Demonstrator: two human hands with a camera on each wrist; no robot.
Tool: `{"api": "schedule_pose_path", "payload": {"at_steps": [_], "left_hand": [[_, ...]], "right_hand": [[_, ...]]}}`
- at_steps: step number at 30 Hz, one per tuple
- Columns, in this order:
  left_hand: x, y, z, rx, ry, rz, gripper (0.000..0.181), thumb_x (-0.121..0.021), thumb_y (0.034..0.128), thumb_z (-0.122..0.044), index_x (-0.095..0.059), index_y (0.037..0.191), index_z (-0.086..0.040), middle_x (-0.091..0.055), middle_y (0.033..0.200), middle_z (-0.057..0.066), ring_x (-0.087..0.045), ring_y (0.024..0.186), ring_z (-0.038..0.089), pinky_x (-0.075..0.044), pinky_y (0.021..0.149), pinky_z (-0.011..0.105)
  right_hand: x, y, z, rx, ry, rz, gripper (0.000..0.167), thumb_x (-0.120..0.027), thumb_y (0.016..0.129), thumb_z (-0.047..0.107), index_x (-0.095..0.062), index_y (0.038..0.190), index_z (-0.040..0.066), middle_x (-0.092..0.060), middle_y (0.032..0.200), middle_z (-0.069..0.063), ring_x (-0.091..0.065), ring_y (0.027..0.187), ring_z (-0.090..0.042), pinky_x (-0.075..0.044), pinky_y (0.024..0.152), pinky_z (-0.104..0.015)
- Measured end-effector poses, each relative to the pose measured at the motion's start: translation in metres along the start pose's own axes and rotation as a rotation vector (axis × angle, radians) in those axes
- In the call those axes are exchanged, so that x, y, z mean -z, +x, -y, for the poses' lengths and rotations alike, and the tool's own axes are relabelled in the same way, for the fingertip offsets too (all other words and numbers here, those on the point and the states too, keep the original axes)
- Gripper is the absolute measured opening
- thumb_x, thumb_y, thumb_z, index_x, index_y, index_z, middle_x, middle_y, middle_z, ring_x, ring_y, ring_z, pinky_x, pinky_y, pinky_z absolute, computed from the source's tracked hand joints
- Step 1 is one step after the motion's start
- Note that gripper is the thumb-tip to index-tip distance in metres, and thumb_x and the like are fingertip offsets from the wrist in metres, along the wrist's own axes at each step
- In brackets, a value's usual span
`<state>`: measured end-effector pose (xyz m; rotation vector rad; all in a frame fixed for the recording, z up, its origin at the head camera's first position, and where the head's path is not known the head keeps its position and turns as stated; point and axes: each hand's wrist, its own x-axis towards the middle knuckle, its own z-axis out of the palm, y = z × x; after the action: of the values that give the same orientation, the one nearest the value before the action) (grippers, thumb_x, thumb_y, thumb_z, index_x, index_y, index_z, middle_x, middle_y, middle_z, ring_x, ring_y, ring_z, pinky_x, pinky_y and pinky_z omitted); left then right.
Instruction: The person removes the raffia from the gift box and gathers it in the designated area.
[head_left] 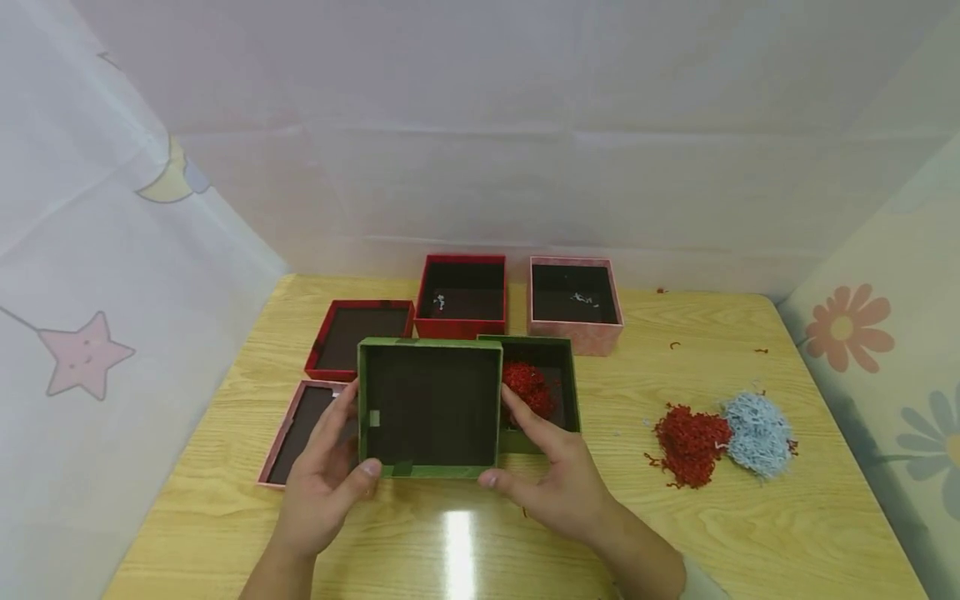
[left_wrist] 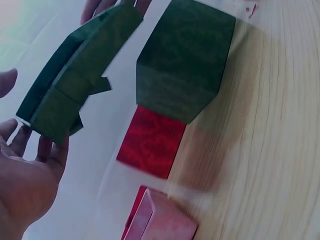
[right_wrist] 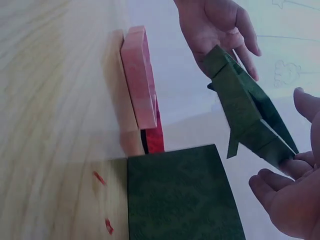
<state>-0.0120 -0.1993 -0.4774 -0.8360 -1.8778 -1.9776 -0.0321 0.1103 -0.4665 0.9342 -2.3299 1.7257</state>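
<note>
A green box lid (head_left: 431, 408) is held up off the table, its dark inside facing the head camera. My left hand (head_left: 318, 479) holds its left side, fingers at the edge and thumb by the lower corner. At the opposite side my right hand (head_left: 558, 475) supports it, fingers along the edge, thumb near the bottom corner. From the left wrist view, the left fingers (left_wrist: 50, 150) sit under one end of the lid. A green flap sticks out from its back in the right wrist view. Partly hidden behind the lid, the green box (head_left: 566, 379) contains red shredded paper (head_left: 528, 387).
Behind stand a red box (head_left: 461, 327) and a pink box (head_left: 577, 337), each with pale scraps inside. To the left lie a red lid (head_left: 360, 333) and a pink lid (head_left: 279, 442). Heaps of red shreds (head_left: 690, 446) and pale blue shreds (head_left: 757, 433) lie at right.
</note>
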Motion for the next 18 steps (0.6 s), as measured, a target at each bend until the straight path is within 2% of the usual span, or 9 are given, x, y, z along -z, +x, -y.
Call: {"api": "schedule_pose_path", "payload": {"at_steps": [7,11,15,18], "left_hand": [[0.019,-0.005,-0.009,0.078,-0.082,0.014,0.081,-0.059,0.089,0.026,-0.017,0.157,0.016,-0.015,0.167,0.031,-0.038,0.149,0.033,-0.05,0.109,0.031],[0.032,-0.009,-0.013,0.135,-0.077,0.026,0.084,-0.061,0.086,0.029,-0.019,0.158,0.015,-0.016,0.167,0.031,-0.038,0.149,0.032,-0.052,0.106,0.032],[0.044,-0.014,-0.016,0.17,-0.066,0.064,0.09,-0.063,0.0822,0.031,-0.018,0.158,0.015,-0.013,0.168,0.03,-0.032,0.153,0.031,-0.051,0.107,0.03],[0.05,-0.02,-0.018,0.209,-0.063,0.085,0.093,-0.064,0.0811,0.032,-0.017,0.159,0.014,-0.012,0.169,0.028,-0.03,0.154,0.028,-0.051,0.107,0.029]], "right_hand": [[-0.018,0.002,0.001,-0.025,-0.025,0.066,0.108,-0.091,0.08,0.035,-0.029,0.165,0.015,-0.038,0.162,-0.008,-0.046,0.143,-0.03,-0.044,0.113,-0.05],[-0.025,0.001,0.003,-0.069,-0.03,0.103,0.113,-0.092,0.077,0.041,-0.027,0.166,0.019,-0.037,0.163,-0.004,-0.044,0.144,-0.026,-0.043,0.114,-0.047],[-0.032,-0.001,0.004,-0.117,-0.022,0.13,0.114,-0.093,0.075,0.043,-0.027,0.166,0.024,-0.036,0.163,0.002,-0.043,0.145,-0.021,-0.042,0.115,-0.045],[-0.038,-0.003,0.003,-0.119,-0.05,0.139,0.114,-0.092,0.074,0.047,-0.028,0.166,0.023,-0.039,0.161,0.002,-0.046,0.143,-0.021,-0.045,0.113,-0.044]]}}
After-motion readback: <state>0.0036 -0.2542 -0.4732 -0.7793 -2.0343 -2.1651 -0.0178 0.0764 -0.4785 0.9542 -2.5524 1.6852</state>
